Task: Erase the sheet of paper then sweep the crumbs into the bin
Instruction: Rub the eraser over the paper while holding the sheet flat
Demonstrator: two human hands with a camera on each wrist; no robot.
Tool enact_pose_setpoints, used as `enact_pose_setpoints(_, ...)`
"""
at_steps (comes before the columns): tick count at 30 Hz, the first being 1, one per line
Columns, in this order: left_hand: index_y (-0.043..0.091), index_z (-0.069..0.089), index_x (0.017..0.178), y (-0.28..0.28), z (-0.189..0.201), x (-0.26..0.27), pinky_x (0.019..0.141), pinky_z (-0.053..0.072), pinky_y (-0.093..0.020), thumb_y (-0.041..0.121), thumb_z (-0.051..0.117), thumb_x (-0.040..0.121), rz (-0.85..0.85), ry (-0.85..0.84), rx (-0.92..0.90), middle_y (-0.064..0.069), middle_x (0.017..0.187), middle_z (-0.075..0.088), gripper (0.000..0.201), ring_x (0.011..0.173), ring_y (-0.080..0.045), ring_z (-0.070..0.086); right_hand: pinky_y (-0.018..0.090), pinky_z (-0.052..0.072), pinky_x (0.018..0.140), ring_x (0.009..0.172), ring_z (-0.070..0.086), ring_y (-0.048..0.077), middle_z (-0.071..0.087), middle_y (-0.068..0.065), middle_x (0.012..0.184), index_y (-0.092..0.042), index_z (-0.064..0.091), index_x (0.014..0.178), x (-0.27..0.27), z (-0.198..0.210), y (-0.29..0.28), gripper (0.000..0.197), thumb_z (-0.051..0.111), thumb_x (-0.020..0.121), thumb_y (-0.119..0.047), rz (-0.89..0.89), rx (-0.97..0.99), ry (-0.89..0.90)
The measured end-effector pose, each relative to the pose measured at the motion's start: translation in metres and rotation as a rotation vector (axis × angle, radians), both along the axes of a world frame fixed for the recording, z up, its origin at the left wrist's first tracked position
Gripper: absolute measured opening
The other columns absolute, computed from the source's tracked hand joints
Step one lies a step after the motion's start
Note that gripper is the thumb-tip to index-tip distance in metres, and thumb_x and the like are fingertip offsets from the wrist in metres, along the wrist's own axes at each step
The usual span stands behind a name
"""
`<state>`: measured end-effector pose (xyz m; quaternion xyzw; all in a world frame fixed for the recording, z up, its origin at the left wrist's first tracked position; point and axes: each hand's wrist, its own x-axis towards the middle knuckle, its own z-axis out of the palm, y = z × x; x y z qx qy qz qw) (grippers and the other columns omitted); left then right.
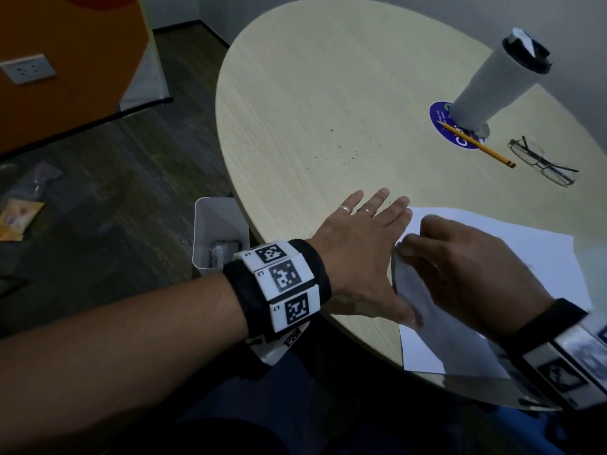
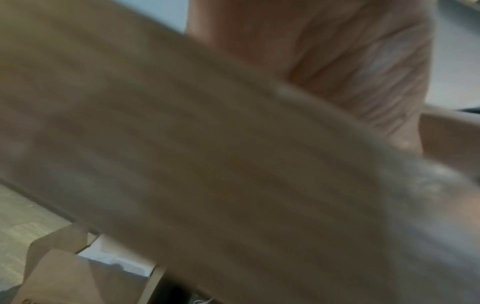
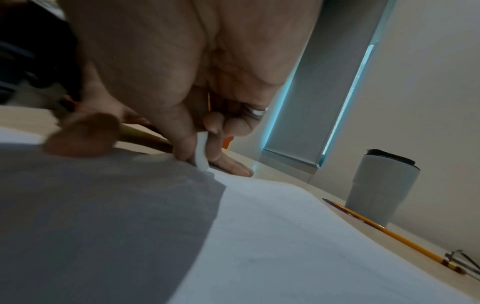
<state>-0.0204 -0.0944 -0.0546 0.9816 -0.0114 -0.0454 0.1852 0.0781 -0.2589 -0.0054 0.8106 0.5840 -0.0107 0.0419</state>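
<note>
White sheet of paper lies lengthwise beside the flat, spread left hand; right hand pinches an eraser at the sheet's left edge.

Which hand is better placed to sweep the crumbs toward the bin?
Probably the left hand: it lies open and flat on the table, between the crumbs and the bin. The right hand pinches an eraser on the paper.

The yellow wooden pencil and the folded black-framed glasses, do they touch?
Apart: the head view shows bare table between the yellow wooden pencil and the black-framed glasses.
</note>
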Motion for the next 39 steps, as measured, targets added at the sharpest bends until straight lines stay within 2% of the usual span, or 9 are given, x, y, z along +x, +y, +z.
enact_pose_setpoints(3,0.016,-0.007,0.167,-0.002,-0.001,0.0,0.129,-0.007,-0.049,0.098,0.05,0.069,0.001,0.011,0.014,0.0,0.175,-0.017,0.14,0.159,-0.02,-0.022,0.032,0.033,0.05,0.061,0.045,0.021,0.046,-0.002,0.079,-0.019,0.072,0.089,-0.009,0.01,-0.02,0.01,0.075,0.084,-0.011,0.106,-0.068,0.078)
enact_pose_setpoints(8,0.016,-0.008,0.167,-0.002,0.001,-0.001,0.129,-0.008,-0.049,0.101,0.049,0.068,-0.009,0.021,0.01,0.0,0.174,-0.018,0.143,0.159,-0.02,-0.024,0.043,0.052,0.053,0.07,0.057,0.024,0.058,-0.001,0.085,-0.023,0.077,0.102,0.011,0.009,-0.005,0.016,0.072,0.091,-0.012,0.005,0.022,0.062)
enact_pose_setpoints(15,0.014,-0.01,0.167,-0.003,0.001,0.001,0.129,-0.006,-0.05,0.097,0.047,0.069,-0.006,0.032,0.062,-0.002,0.174,-0.018,0.14,0.159,-0.023,-0.022,0.031,0.033,0.053,0.062,0.048,0.021,0.047,-0.002,0.08,-0.019,0.07,0.088,-0.016,0.015,-0.024,0.006,0.073,0.089,-0.014,0.176,-0.087,0.126)
enact_pose_setpoints(20,0.014,-0.01,0.167,-0.004,0.004,-0.001,0.129,-0.007,-0.05,0.1,0.048,0.067,-0.009,0.041,0.037,-0.002,0.174,-0.019,0.144,0.159,-0.022,-0.024,0.039,0.05,0.051,0.067,0.056,0.025,0.056,0.0,0.086,-0.021,0.075,0.1,0.0,0.011,-0.008,0.015,0.077,0.089,-0.012,0.049,-0.003,0.067)
enact_pose_setpoints(26,0.013,-0.009,0.167,-0.003,0.002,0.0,0.129,-0.007,-0.049,0.096,0.049,0.068,-0.006,0.026,0.046,-0.002,0.174,-0.018,0.141,0.159,-0.022,-0.023,0.029,0.037,0.05,0.065,0.048,0.014,0.049,-0.007,0.085,-0.026,0.072,0.097,-0.023,0.013,-0.034,0.017,0.077,0.087,-0.013,0.11,-0.087,0.145)
enact_pose_setpoints(31,0.014,-0.004,0.167,-0.002,-0.001,-0.002,0.129,-0.007,-0.052,0.103,0.044,0.064,-0.018,0.005,0.011,-0.003,0.174,-0.018,0.144,0.159,-0.023,-0.023,0.02,0.044,0.057,0.073,0.06,0.012,0.063,-0.015,0.082,-0.033,0.072,0.097,-0.024,0.017,-0.068,0.006,0.07,0.103,-0.033,-0.311,0.32,0.309)
enact_pose_setpoints(34,0.016,0.004,0.168,-0.004,-0.001,-0.006,0.129,-0.007,-0.055,0.102,0.044,0.066,-0.063,-0.03,0.002,-0.001,0.175,-0.017,0.139,0.16,-0.027,-0.021,0.027,0.049,0.057,0.067,0.068,0.017,0.073,-0.008,0.077,-0.033,0.072,0.091,-0.038,0.001,-0.08,0.01,0.067,0.099,-0.033,-0.594,0.502,0.447)
enact_pose_setpoints(37,0.016,0.007,0.167,-0.008,0.002,-0.011,0.129,-0.008,-0.055,0.104,0.043,0.064,-0.093,-0.011,0.015,0.003,0.176,-0.01,0.141,0.159,-0.028,-0.023,0.039,0.054,0.061,0.061,0.068,0.018,0.074,-0.004,0.072,-0.028,0.073,0.087,-0.053,-0.015,-0.083,0.011,0.072,0.095,-0.037,-0.696,0.54,0.51)
enact_pose_setpoints(39,0.019,0.002,0.168,-0.01,0.002,-0.012,0.128,-0.01,-0.054,0.107,0.043,0.061,-0.08,0.021,0.025,0.004,0.175,-0.011,0.145,0.158,-0.028,-0.025,0.036,0.054,0.06,0.062,0.068,0.018,0.073,-0.004,0.072,-0.028,0.073,0.085,-0.058,-0.02,-0.079,0.01,0.075,0.094,-0.033,-0.683,0.593,0.518)
